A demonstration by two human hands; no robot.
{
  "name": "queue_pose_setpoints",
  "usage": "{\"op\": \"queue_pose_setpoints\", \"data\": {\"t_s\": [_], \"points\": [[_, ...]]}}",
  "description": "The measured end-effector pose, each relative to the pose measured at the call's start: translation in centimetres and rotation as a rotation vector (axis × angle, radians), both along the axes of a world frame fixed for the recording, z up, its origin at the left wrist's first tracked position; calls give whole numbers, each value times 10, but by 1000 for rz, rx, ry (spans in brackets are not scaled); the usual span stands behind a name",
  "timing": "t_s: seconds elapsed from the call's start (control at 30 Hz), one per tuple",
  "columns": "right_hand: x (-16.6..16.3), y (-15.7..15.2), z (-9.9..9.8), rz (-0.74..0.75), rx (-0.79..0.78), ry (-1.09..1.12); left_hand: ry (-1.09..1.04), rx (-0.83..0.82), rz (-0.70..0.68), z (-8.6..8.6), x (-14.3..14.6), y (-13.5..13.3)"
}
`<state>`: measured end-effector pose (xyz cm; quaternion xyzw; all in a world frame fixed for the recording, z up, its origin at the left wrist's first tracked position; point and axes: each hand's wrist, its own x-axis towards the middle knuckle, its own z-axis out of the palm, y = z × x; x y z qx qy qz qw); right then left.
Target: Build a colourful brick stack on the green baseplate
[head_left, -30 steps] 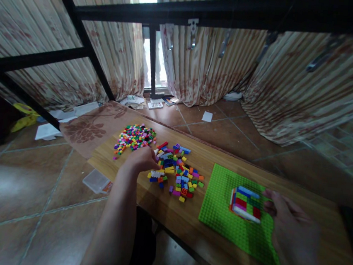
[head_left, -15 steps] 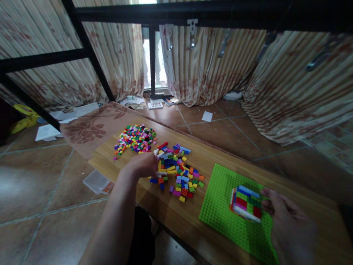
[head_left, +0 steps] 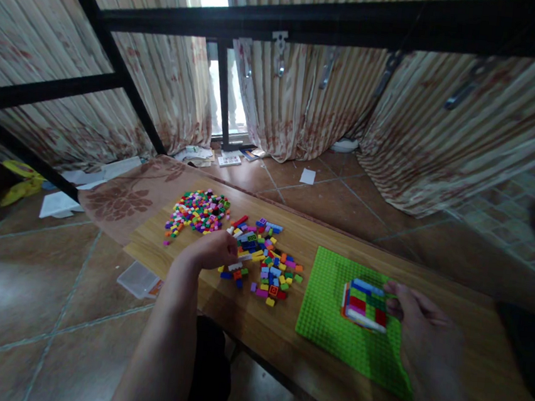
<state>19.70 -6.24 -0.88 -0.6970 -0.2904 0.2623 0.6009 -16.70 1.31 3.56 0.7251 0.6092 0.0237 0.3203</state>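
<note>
My left hand (head_left: 215,250) is bent down at the near left side of a loose pile of toy building bricks (head_left: 273,270). Its fingers are curled and partly hidden, and a white brick (head_left: 235,266) lies by the fingertips. On the right, a green studded baseplate (head_left: 321,306) carries a low block of stacked bricks (head_left: 365,304) in blue, red, green, magenta and white. Thumb and finger of my right hand (head_left: 420,313) are pinched together at the block's far right corner. Whatever sits in that pinch is too small to make out.
A heap of smaller bricks (head_left: 200,210) lies on the left part of the wooden table (head_left: 247,312). A clear plastic lid or box (head_left: 137,278) is on the tiled floor. Black metal bars (head_left: 284,25) and striped curtains (head_left: 300,103) stand beyond the table.
The whole view has shifted slightly, so everything appears a little further left. Both hands keep nearly the same places, the left at the pile and the right at the stacked block.
</note>
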Motion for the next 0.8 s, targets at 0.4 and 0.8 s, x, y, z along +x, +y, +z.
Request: {"op": "queue_pose_setpoints", "data": {"t_s": [0.4,0.8], "points": [[-3,0,8,10,13,-105,-540,91,-137,9,61,-1],[8,-4,13,97,46,-153,-584,231,-271,-17,165,-23]]}}
